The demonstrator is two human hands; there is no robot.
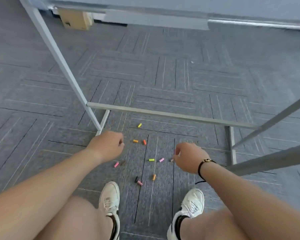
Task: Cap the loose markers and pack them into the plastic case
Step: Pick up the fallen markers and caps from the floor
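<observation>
Bare arms, black cord bracelet (203, 164) with gold bead, 2 white sneakers (109, 203).

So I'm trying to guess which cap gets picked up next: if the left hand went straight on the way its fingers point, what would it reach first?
Probably the orange-yellow cap just beyond the left hand, with the red-orange cap right after it. Height above the carpet is unclear.

Caps (151, 160): short coloured cylinders, yellow, orange, pink, black, lying flat and scattered apart on carpet (163, 80) before the shoes (109, 198).
</observation>
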